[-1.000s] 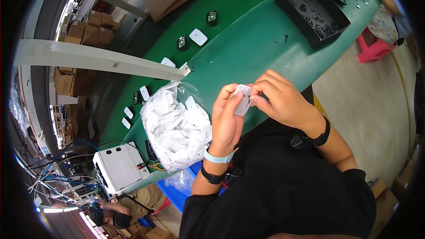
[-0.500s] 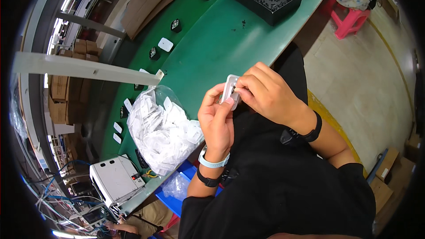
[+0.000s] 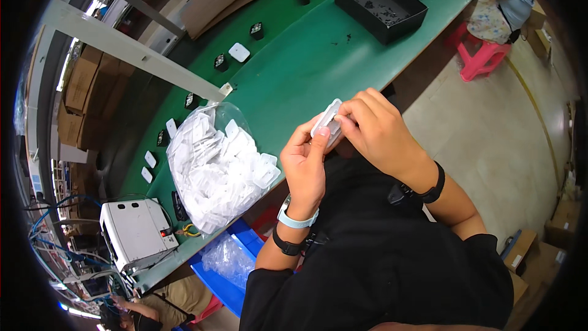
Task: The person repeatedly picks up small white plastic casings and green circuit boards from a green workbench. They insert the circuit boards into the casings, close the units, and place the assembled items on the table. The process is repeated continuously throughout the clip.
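In front of my body, my left hand (image 3: 306,162) holds a small white plastic shell (image 3: 327,117) with rounded corners, thumb on its near edge and fingers behind. The shell is tilted, its hollow side facing my right hand. My right hand (image 3: 380,135) has thumb and forefinger pinched together at the shell's inner side. Whatever is between those fingertips is too small or hidden to make out. To the left of my hands, a clear plastic bag (image 3: 236,113) full of white plastic shells (image 3: 211,171) lies open on the green table (image 3: 288,76).
A black tray (image 3: 398,30) with small black parts stands at the far side. Along the left run black cups (image 3: 256,30) and single white covers (image 3: 239,53). A white machine (image 3: 136,233), pliers (image 3: 188,230) and a blue bin (image 3: 226,291) are nearer. A co-worker (image 3: 511,0) sits at far right.
The view has shifted, so the table and tray appear moved. The shell is tilted over more in my left hand. My right fingers stay pinched at it.
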`<action>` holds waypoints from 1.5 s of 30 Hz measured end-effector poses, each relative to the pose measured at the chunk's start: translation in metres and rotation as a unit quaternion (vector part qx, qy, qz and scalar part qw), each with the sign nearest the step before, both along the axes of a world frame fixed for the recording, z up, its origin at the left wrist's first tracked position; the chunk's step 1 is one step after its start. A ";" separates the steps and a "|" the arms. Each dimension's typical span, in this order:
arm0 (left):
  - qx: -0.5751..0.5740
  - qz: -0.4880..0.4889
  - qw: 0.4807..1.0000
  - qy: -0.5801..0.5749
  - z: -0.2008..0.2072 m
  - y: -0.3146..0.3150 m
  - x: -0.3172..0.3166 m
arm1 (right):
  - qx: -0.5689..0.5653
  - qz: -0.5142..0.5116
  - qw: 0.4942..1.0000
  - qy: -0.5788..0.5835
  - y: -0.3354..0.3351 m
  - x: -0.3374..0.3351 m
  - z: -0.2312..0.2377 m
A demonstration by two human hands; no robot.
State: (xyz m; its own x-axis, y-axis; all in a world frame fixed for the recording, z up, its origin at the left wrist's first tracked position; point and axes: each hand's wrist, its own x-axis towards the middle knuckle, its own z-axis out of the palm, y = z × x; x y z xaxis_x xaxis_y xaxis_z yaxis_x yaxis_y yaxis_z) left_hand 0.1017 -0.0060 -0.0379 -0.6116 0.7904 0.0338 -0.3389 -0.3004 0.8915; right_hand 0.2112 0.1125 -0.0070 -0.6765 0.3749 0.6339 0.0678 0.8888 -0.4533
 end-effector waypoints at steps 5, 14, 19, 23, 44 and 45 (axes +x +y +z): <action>-0.004 -0.014 1.000 -0.015 -0.002 0.000 0.002 | -0.017 -0.001 0.999 -0.031 -0.007 0.003 -0.003; -0.002 0.027 1.000 -0.011 -0.007 -0.023 -0.008 | -0.053 0.025 0.998 -0.029 -0.020 -0.019 -0.004; 0.010 0.072 0.997 0.038 -0.006 -0.033 -0.009 | -0.075 0.039 0.996 -0.026 -0.028 -0.027 -0.003; 0.009 0.068 0.997 0.027 -0.009 -0.036 -0.012 | -0.135 0.051 0.988 -0.052 -0.025 -0.028 -0.005; -0.006 0.022 0.944 -0.330 -0.009 -0.061 -0.115 | -0.602 0.385 0.695 -0.079 -0.018 -0.152 -0.048; -0.012 0.019 0.948 -0.317 -0.001 -0.067 -0.122 | -0.605 0.402 0.682 -0.085 -0.018 -0.160 -0.053</action>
State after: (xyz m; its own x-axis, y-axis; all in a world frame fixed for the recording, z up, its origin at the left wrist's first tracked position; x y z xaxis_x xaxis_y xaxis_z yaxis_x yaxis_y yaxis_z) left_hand -0.0205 -0.0727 -0.0391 -0.5316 0.7630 -0.3678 -0.7979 -0.3053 0.5198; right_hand 0.0512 0.0940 -0.0598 -0.9969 0.0189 0.0767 -0.0785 -0.3482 -0.9341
